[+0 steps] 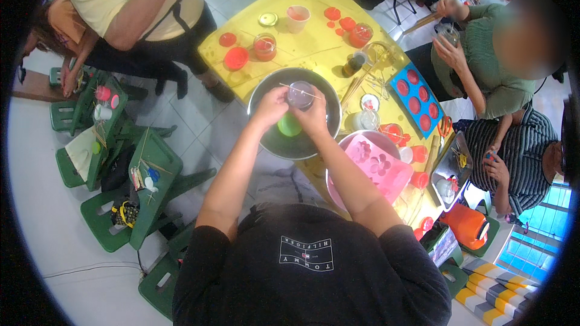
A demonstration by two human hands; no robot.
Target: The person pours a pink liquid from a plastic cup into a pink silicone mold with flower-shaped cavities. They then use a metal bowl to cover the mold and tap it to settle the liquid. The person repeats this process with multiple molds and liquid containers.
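Both of my hands hold a small glass jar with pale lilac contents above a wide metal basin. My left hand has its fingers closed at the jar's left side. Around the right and near side, my right hand is wrapped. A thin wooden stick lies across the jar's mouth. Below my hands, a bright green round thing sits in the basin, partly covered by my fingers. The basin stands at the near edge of a yellow table.
Right of the basin are a pink flower mould on a bowl, a blue mould with red rounds, and a dark bottle. Red-filled jars and a paper cup stand farther back. People surround the table; green chairs stand left.
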